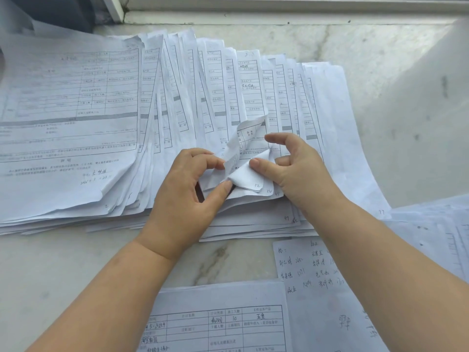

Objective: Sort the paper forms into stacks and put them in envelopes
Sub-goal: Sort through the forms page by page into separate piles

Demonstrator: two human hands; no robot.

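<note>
A wide fan of printed paper forms (177, 102) lies across the marble ledge, each sheet numbered by hand in its lower corner. My left hand (187, 196) pinches the curled-up lower corners of a few sheets (247, 177) near the middle of the fan, thumb underneath. My right hand (297, 168) presses its thumb on the same folded corners, its fingers curled above them. Numbers such as 52 and 57 show on the corners. No envelope is in view.
A handwritten list (312, 275) lies at the lower right, beside another printed form (218, 323) near the front edge. More sheets (436, 224) sit at the right. The marble surface (380, 59) meets a window frame (279, 6) at the back.
</note>
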